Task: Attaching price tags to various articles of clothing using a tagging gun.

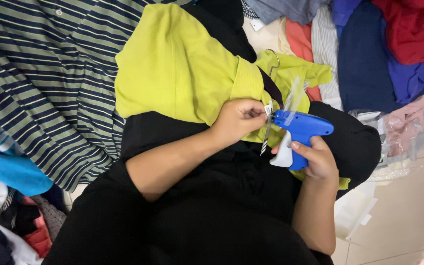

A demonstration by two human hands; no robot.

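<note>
A yellow-green shirt [177, 68] on a black hanger with a metal hook [274, 58] lies across my lap. My left hand [239, 118] pinches the shirt's fabric and a small paper tag [269, 109] near the collar. My right hand [317, 159] grips a blue tagging gun [301, 128] with a white trigger. The gun's tip sits against the tag, right beside my left fingers. A strip of clear plastic fasteners [293, 95] sticks up from the gun's top.
A dark and pale striped shirt [40, 73] lies at the left. Piled clothes in red, blue, white and coral [369, 44] fill the upper right. Clear plastic bags [408, 132] lie at the right on a pale tiled floor [408, 216]. More garments [6, 216] sit lower left.
</note>
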